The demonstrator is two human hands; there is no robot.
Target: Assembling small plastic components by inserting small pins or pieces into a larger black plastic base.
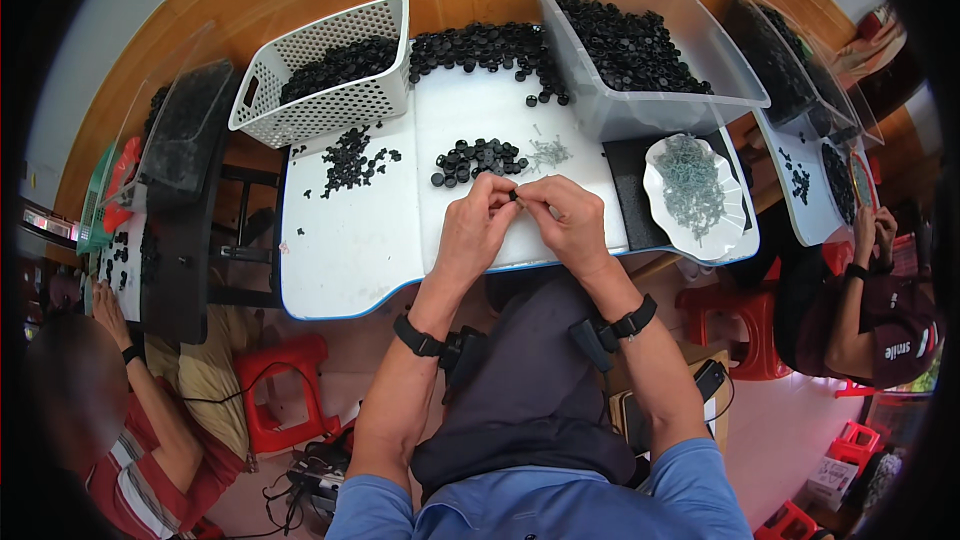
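Note:
At the front edge of the white table, my left hand [476, 224] and my right hand [568, 224] come together, fingertips pinched. Between them is a small black part [514, 195], mostly covered by the fingers; its exact kind is too small to make out. Just beyond my hands lies a cluster of round black caps [478, 160]. Beside it, to the right, is a small heap of thin silvery screws [548, 152]. Farther left, small black pieces [352, 162] of irregular shape are spread over the table.
A white perforated basket [345, 105] and a translucent bin [660, 105], both holding black parts, stand at the back with more black caps [480, 42] between them. A scalloped white plate [735, 210] of screws sits right on a black mat [630, 190]. Other people work at both sides.

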